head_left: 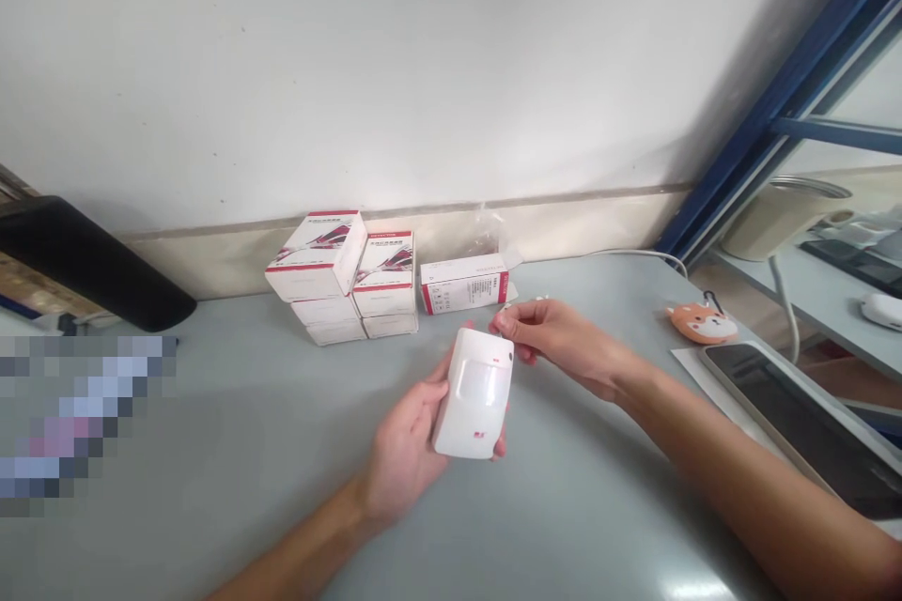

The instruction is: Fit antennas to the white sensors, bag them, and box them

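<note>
A white motion detector with a curved lens panel and small red print lies in my left hand, front face up. My left thumb presses its left edge, and fingertips show at its right edge. Close to the detector's top right corner, my right hand is closed in a pinch. Small white bits show at its fingertips and behind its knuckles, too small to name. Beyond the hands lies an opened white and red detector box, its flaps sticking out at the right end.
Several closed detector boxes are stacked by the wall, left of the opened one. Clear plastic wrap sits behind it. At right are an orange animal-faced case, a dark-screened phone or tablet and a blue frame. A black object stands left.
</note>
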